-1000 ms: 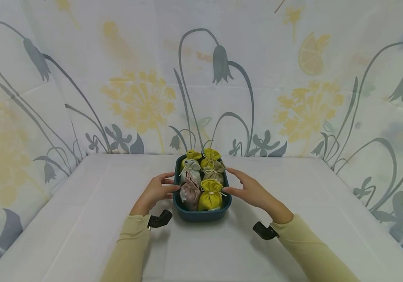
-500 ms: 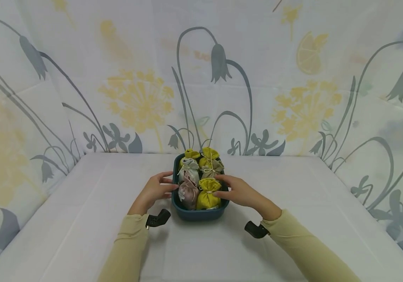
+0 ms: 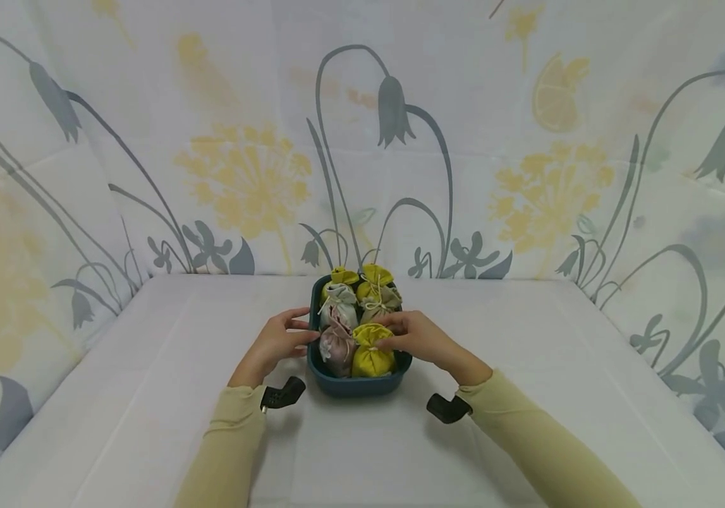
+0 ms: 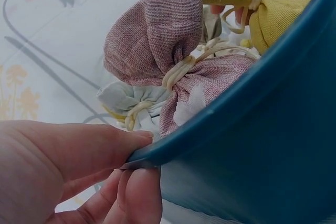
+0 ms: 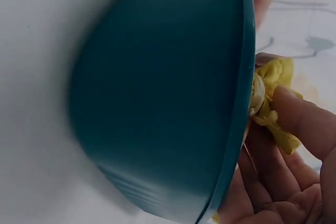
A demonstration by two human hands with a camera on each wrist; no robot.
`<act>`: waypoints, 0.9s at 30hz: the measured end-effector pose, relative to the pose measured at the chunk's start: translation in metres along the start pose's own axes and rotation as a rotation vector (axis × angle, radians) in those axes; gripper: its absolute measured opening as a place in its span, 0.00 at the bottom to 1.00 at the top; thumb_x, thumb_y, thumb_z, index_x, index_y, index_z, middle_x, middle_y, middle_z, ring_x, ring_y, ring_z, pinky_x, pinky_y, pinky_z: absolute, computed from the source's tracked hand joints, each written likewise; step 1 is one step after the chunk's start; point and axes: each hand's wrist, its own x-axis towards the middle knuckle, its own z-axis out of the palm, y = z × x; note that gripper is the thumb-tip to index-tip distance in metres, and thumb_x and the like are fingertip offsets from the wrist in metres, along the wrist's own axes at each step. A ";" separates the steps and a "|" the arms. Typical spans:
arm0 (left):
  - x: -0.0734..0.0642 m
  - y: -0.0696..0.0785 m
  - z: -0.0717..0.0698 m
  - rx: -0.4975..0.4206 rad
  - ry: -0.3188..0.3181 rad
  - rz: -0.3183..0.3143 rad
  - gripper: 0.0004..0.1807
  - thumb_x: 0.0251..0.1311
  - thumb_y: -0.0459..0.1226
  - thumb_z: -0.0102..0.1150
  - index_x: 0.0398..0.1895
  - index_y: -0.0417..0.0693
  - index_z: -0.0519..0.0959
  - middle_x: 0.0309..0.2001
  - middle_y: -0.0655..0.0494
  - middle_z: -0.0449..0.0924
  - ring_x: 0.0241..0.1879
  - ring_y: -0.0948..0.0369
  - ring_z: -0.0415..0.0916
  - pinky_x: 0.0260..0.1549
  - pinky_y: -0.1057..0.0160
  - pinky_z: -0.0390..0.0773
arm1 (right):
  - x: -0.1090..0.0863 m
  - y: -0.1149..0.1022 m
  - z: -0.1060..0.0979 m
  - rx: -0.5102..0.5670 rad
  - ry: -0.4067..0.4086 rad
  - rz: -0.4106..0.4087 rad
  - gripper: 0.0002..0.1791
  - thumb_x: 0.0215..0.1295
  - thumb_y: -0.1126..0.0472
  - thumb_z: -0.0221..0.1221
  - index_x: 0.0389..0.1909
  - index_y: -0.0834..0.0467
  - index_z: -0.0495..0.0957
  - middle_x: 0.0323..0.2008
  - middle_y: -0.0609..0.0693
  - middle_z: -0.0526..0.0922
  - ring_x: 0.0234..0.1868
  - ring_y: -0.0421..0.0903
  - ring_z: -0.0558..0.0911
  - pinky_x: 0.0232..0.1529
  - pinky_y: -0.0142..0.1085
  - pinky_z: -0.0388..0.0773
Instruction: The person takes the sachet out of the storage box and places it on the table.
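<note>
A dark blue plastic basin [image 3: 356, 386] stands on the white cloth, holding several small tied cloth pouches. My left hand [image 3: 273, 343] pinches its left rim, thumb on top and fingers underneath, as the left wrist view shows. Just inside that rim sits a mauve pouch [image 4: 152, 40] with a cream cord round its neck. My right hand [image 3: 424, 340] reaches over the right rim and grips the front yellow pouch [image 3: 372, 363] near its tied neck. In the right wrist view, the thumb lies against the yellow fabric [image 5: 278, 74]; the basin wall hides the pouch's body.
Behind the front pair are a pale grey pouch [image 3: 339, 302], a beige pouch [image 3: 388, 300] and two more yellow pouches at the back. A floral-printed cloth [image 3: 477, 162] hangs behind the white-covered table [image 3: 210, 310]. A black wrist camera [image 3: 448, 408] sits by the right sleeve.
My right hand has moved left from the basin's right rim to the front yellow pouch, its fingers closing in at the neck. My left hand stays at the left rim.
</note>
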 end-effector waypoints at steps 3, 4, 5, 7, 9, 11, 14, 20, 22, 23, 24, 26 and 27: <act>0.001 0.000 -0.001 -0.002 0.004 -0.005 0.32 0.57 0.31 0.60 0.67 0.44 0.63 0.54 0.38 0.69 0.36 0.55 0.78 0.36 0.60 0.80 | 0.002 -0.001 0.000 0.051 0.008 0.004 0.14 0.61 0.61 0.61 0.47 0.62 0.79 0.36 0.50 0.83 0.36 0.44 0.81 0.39 0.37 0.78; 0.002 0.001 0.000 -0.004 0.007 -0.008 0.33 0.57 0.30 0.61 0.67 0.44 0.63 0.54 0.38 0.69 0.35 0.55 0.78 0.36 0.60 0.81 | 0.003 -0.001 0.000 0.061 0.014 0.000 0.13 0.61 0.61 0.61 0.45 0.62 0.79 0.35 0.50 0.83 0.35 0.43 0.81 0.38 0.37 0.78; 0.002 0.001 0.000 -0.005 0.008 -0.009 0.33 0.57 0.30 0.61 0.67 0.44 0.63 0.54 0.38 0.69 0.35 0.55 0.78 0.35 0.60 0.81 | 0.003 -0.001 0.000 0.068 0.018 -0.002 0.11 0.61 0.62 0.61 0.43 0.62 0.79 0.34 0.50 0.83 0.35 0.43 0.80 0.38 0.37 0.78; 0.002 0.001 0.000 -0.006 0.011 -0.014 0.33 0.57 0.30 0.61 0.66 0.44 0.63 0.54 0.38 0.69 0.34 0.56 0.77 0.35 0.60 0.81 | 0.003 -0.002 0.000 0.077 0.026 -0.009 0.10 0.62 0.63 0.59 0.42 0.63 0.80 0.32 0.49 0.83 0.33 0.43 0.79 0.37 0.36 0.78; 0.002 0.000 0.000 -0.007 0.012 -0.014 0.33 0.57 0.30 0.61 0.66 0.44 0.63 0.54 0.38 0.69 0.34 0.56 0.77 0.34 0.60 0.81 | 0.004 -0.002 0.001 0.085 0.038 -0.013 0.09 0.63 0.63 0.58 0.41 0.64 0.79 0.31 0.49 0.82 0.32 0.43 0.78 0.35 0.36 0.78; 0.002 0.000 0.000 -0.006 0.007 -0.011 0.33 0.57 0.30 0.61 0.66 0.43 0.63 0.54 0.37 0.69 0.34 0.57 0.77 0.34 0.60 0.81 | 0.005 -0.002 0.001 0.091 0.050 -0.013 0.08 0.64 0.63 0.58 0.40 0.64 0.79 0.30 0.49 0.82 0.30 0.43 0.77 0.33 0.34 0.76; 0.002 0.000 -0.001 -0.012 0.002 -0.007 0.33 0.57 0.30 0.60 0.66 0.43 0.63 0.54 0.37 0.68 0.34 0.56 0.77 0.34 0.61 0.81 | 0.007 -0.002 0.003 0.107 0.070 -0.009 0.08 0.64 0.63 0.57 0.39 0.65 0.78 0.28 0.48 0.80 0.29 0.43 0.74 0.31 0.34 0.74; 0.002 0.001 -0.002 -0.019 0.005 0.011 0.32 0.57 0.29 0.61 0.66 0.42 0.64 0.52 0.38 0.69 0.33 0.58 0.76 0.32 0.62 0.81 | 0.008 -0.007 0.003 0.118 0.140 -0.015 0.10 0.64 0.63 0.57 0.40 0.67 0.77 0.28 0.49 0.79 0.29 0.44 0.75 0.32 0.37 0.76; 0.002 0.000 -0.001 -0.019 0.003 0.016 0.32 0.56 0.29 0.61 0.66 0.42 0.64 0.52 0.38 0.69 0.33 0.59 0.76 0.31 0.62 0.81 | 0.006 -0.011 0.003 0.125 0.167 -0.017 0.11 0.64 0.62 0.57 0.41 0.67 0.77 0.29 0.49 0.79 0.30 0.43 0.75 0.33 0.37 0.77; 0.002 0.000 -0.001 -0.019 0.001 0.015 0.32 0.57 0.29 0.61 0.66 0.42 0.64 0.52 0.38 0.69 0.33 0.59 0.76 0.31 0.62 0.81 | 0.003 -0.018 0.002 0.128 0.180 -0.016 0.11 0.65 0.63 0.57 0.41 0.67 0.77 0.29 0.50 0.79 0.30 0.44 0.76 0.34 0.38 0.77; 0.002 0.000 0.000 -0.022 0.004 0.012 0.32 0.56 0.29 0.61 0.66 0.42 0.64 0.52 0.38 0.69 0.33 0.59 0.76 0.31 0.62 0.81 | 0.003 -0.020 0.002 0.132 0.195 -0.016 0.11 0.65 0.63 0.57 0.41 0.67 0.77 0.29 0.50 0.79 0.31 0.44 0.76 0.34 0.37 0.77; 0.002 -0.001 0.000 -0.023 0.001 0.010 0.32 0.57 0.29 0.61 0.66 0.42 0.64 0.52 0.38 0.69 0.33 0.59 0.76 0.32 0.62 0.81 | 0.002 -0.024 0.001 0.137 0.221 -0.030 0.10 0.65 0.62 0.56 0.40 0.67 0.78 0.29 0.50 0.79 0.31 0.45 0.75 0.34 0.37 0.76; 0.002 -0.001 0.000 -0.023 0.002 0.007 0.32 0.56 0.29 0.61 0.66 0.42 0.64 0.52 0.38 0.69 0.33 0.59 0.76 0.31 0.62 0.81 | 0.001 -0.026 0.001 0.140 0.236 -0.032 0.10 0.65 0.62 0.56 0.41 0.66 0.78 0.29 0.50 0.79 0.31 0.45 0.75 0.34 0.37 0.76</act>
